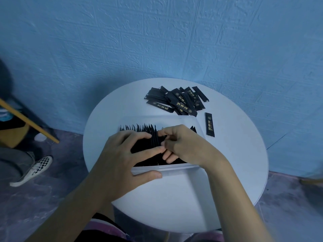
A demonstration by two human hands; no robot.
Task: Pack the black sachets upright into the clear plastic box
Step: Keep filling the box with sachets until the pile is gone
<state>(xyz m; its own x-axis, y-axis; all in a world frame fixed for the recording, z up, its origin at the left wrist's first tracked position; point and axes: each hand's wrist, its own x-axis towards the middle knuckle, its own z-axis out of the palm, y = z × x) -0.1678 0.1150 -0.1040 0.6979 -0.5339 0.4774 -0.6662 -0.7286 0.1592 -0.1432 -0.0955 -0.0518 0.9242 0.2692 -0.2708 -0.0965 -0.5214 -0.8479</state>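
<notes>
The clear plastic box [174,169] stands on a round white worktop [236,154], approx. in its middle. Inside the box there is a row of upright sachets [139,129], black, standing close one to another; their top edges show along the far side of the box & also btw. the two hands.

The left hand [122,154] is over the left part of the box. Its fingers are nearly straight & a little spread, and they lie flat on the tops of the upright sachets. Its thumb [148,175] is stretched along the outside of the near wall of the box. This hand grips nothing.

The right hand [183,144] is over the right part of the box, w/ fingers curled down into the row. Thumb & fingers pinch some of the upright sachets there; how many, I cannot tell. The fingertips of both hands almost meet above the middle of the box.

Behind the box, on the far side, lies a loose pile of sachets [176,100], flat & crossing one another, w/ gold print. Just beside the right wall of the box lies a single sachet [209,124], flat, apart from the pile.

Far left of the box, on the floor, is a checkered shoe [35,170] of another person.
</notes>
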